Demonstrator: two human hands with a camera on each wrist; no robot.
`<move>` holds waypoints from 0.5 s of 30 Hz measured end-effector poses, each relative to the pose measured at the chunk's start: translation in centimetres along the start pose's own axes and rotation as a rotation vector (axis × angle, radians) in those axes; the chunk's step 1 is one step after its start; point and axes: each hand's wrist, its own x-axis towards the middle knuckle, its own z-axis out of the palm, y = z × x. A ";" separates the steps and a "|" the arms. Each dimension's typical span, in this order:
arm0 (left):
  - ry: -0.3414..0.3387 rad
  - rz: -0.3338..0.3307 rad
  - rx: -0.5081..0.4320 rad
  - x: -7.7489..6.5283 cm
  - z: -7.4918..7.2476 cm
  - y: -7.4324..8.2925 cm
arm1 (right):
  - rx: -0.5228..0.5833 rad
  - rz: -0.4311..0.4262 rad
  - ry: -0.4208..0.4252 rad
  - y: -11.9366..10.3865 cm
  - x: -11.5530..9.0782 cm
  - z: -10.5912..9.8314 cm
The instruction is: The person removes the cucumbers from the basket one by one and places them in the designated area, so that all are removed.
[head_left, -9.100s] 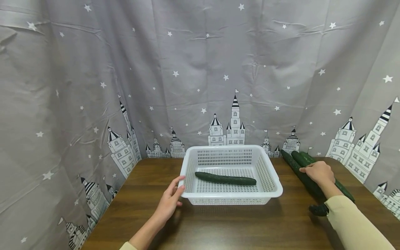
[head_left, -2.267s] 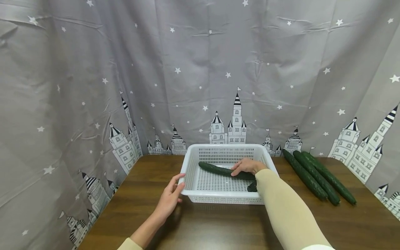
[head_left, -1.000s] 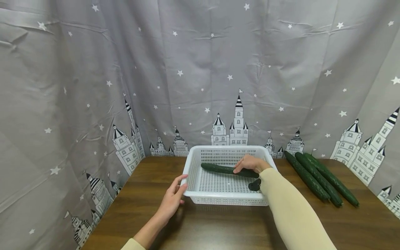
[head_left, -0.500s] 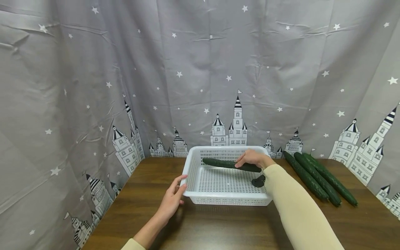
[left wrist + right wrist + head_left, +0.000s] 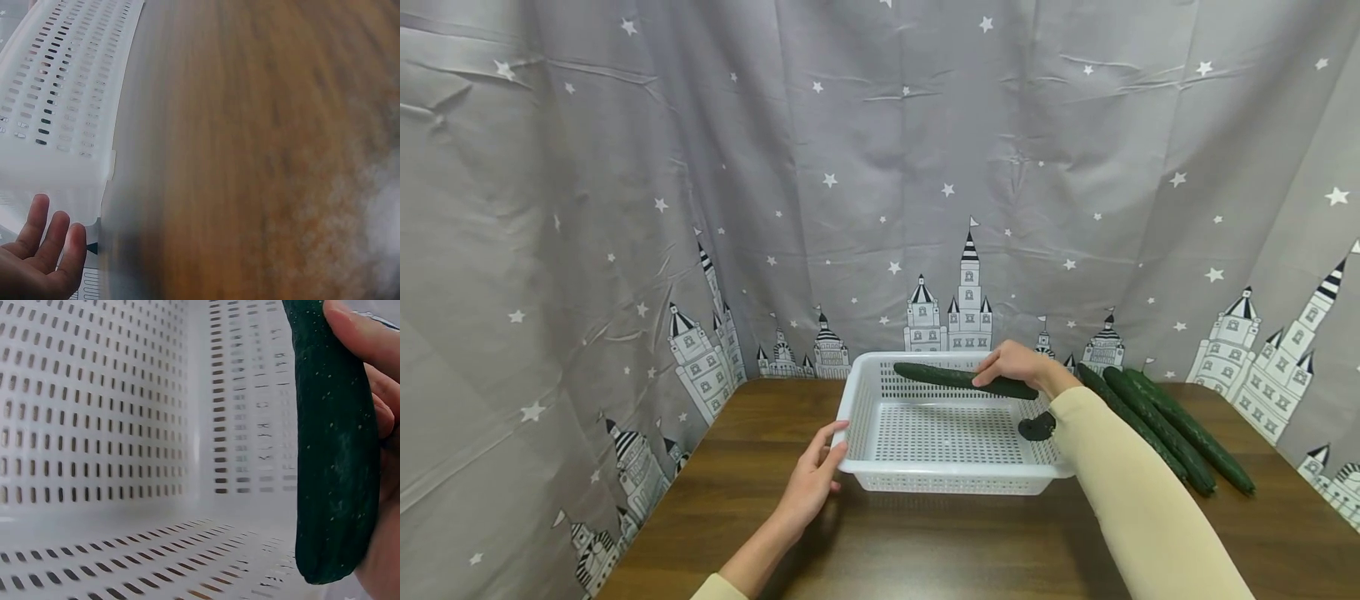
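Note:
My right hand (image 5: 1018, 367) pinches a long dark green cucumber (image 5: 936, 375) near its right part. The cucumber hangs over the back half of a white perforated plastic basket (image 5: 955, 479), tilted slightly down to the right. In the right wrist view, thumb and fingers clasp the cucumber (image 5: 334, 450) above the basket floor, close to a slotted wall. My left hand (image 5: 808, 483) holds the left rim of the basket, with thumb and index finger at the edge. The left wrist view has three fingers (image 5: 74, 250) under the rim, beside the slotted wall.
Three more cucumbers (image 5: 1187, 429) lie side by side on the brown wooden table (image 5: 925, 550), right of the basket. A grey curtain (image 5: 865, 167) printed with stars and castles hangs behind and to the left. A black wrist camera (image 5: 1037, 427) sits under the right sleeve.
Earlier the right hand was at the cucumbers on the right, then moved to the one in the basket. Since then it has raised that cucumber up and slightly right. The left hand stays at the rim.

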 end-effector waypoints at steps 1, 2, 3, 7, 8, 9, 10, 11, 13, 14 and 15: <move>-0.004 0.002 -0.002 0.2 0.0 -0.4 | -0.001 -0.009 0.005 0.0 -0.1 -0.2; -0.008 0.006 -0.006 0.3 0.0 -0.7 | -0.001 -0.016 0.010 0.0 -0.3 -0.4; -0.011 0.014 -0.007 0.3 -0.1 -0.9 | 0.000 -0.026 0.016 0.0 -0.4 -0.6; -0.019 0.022 -0.023 0.0 -0.2 -1.0 | 0.018 -0.054 0.039 0.0 -0.9 -1.3; -0.018 0.022 -0.022 0.0 -0.2 -1.0 | 0.028 -0.060 0.042 0.0 -1.1 -1.5; -0.017 0.021 -0.022 -0.1 -0.2 -1.1 | 0.035 -0.066 0.048 -0.1 -1.3 -1.7; -0.018 0.026 -0.021 -0.1 -0.2 -1.0 | 0.045 -0.069 0.054 -0.1 -1.5 -1.9; -0.016 0.024 -0.019 -0.1 -0.2 -1.0 | 0.052 -0.073 0.060 -0.1 -1.8 -2.2; -0.012 0.028 -0.016 0.0 -0.2 -0.9 | 0.067 -0.077 0.074 -0.2 -2.3 -2.7; -0.012 0.033 -0.018 0.1 -0.2 -0.9 | 0.066 -0.077 0.084 -0.2 -2.5 -3.1; -0.013 0.036 -0.018 0.2 -0.2 -0.8 | 0.066 -0.074 0.094 -0.2 -2.7 -3.4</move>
